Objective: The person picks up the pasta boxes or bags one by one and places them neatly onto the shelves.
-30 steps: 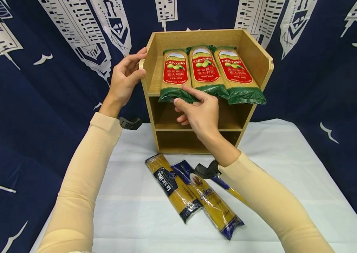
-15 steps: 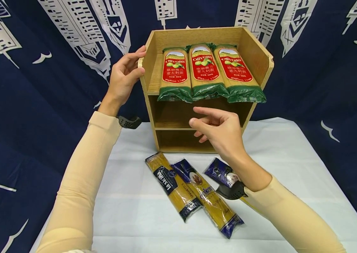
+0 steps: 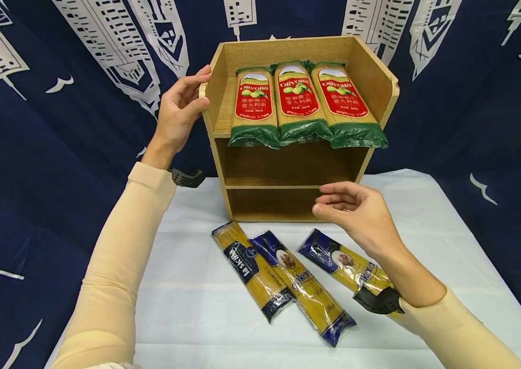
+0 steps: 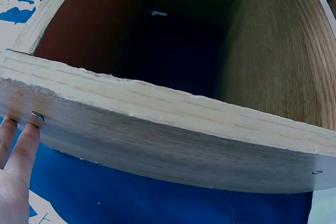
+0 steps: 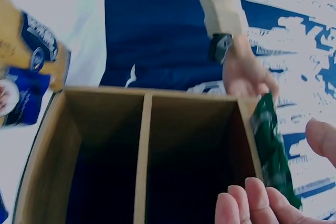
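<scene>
My left hand (image 3: pixel 179 105) touches the outer left side of a small wooden shelf (image 3: pixel 288 186); in the left wrist view its straight fingers (image 4: pixel 25 150) lie against the side panel. My right hand (image 3: pixel 362 215), with nothing in it, hangs in front of the shelf's lower right, fingers loosely bent and thumb apart. On the top shelf three green-ended spaghetti packs with red labels lie side by side: a left pack (image 3: pixel 255 102), a middle pack (image 3: pixel 299 100) and a right pack (image 3: pixel 345 100). Their green ends stick out over the front edge.
On the white-covered table (image 3: pixel 186 307) before the shelf lie a dark-labelled La Sicilia spaghetti pack (image 3: pixel 256 277), a blue-ended pasta pack (image 3: pixel 306 287) overlapping it, and another blue-ended pack (image 3: pixel 348 261) partly behind the right wrist. A navy patterned cloth (image 3: pixel 473 128) hangs behind.
My right hand has left the front of the left red-labelled pack and moved down and to the right, uncovering the right blue-ended pack. My left hand stays at the shelf's side.
</scene>
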Demonstrator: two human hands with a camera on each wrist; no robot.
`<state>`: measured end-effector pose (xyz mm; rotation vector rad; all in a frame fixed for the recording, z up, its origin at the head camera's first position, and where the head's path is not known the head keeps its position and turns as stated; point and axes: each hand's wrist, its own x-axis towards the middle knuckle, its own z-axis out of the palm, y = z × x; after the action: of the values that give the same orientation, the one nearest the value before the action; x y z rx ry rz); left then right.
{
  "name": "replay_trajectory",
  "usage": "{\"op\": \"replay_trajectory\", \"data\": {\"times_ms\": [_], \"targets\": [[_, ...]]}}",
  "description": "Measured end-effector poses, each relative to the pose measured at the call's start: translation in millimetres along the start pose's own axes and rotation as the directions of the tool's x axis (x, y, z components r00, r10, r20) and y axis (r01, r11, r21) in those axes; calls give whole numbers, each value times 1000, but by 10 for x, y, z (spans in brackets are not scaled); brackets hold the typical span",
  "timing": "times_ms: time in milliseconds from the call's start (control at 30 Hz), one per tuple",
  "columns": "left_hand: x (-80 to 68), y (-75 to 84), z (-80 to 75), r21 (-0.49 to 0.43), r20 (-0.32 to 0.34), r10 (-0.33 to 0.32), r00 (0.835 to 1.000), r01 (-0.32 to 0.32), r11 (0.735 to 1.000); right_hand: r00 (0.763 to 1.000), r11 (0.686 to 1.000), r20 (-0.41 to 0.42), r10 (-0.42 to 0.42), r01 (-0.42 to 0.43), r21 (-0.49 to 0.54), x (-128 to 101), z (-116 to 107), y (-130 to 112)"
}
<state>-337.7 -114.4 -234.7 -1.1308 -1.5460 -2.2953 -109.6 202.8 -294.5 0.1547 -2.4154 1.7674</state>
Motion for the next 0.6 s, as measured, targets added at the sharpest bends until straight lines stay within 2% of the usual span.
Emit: {"op": "replay_trajectory", "data": {"times_ms": [267, 600], "targets": [[-5, -3, -6, 9, -4, 5, 1000, -5, 1000, 995, 990, 35, 97, -93, -110, -121, -250, 269], [9, -21, -2, -12, -5, 9, 1000, -9, 1000, 986, 974, 89, 138, -119, -195, -240, -408, 550]]}}
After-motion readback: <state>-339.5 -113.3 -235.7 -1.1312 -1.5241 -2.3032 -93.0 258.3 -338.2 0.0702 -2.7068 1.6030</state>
